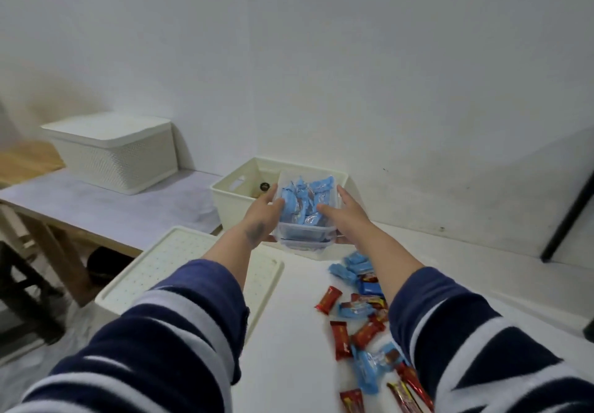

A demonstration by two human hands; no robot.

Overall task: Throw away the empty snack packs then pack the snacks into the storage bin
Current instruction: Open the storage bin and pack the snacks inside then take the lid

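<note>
A clear plastic container (307, 239) full of blue snack packs (302, 198) is held above the white table, in front of the open cream storage bin (231, 202). My left hand (265, 216) grips its left side and my right hand (345, 211) grips its right side, thumbs over the rim. A second clear container seems nested under it. Loose red and blue snack packs (363, 316) lie scattered on the table by my right arm. A dark round object (264, 186) sits inside the bin.
The bin's perforated cream lid (167, 268) lies flat at the table's left edge. A closed cream basket with lid (112, 150) stands on a lower bench (96, 206) to the left. A dark pole (569, 206) leans at the right wall.
</note>
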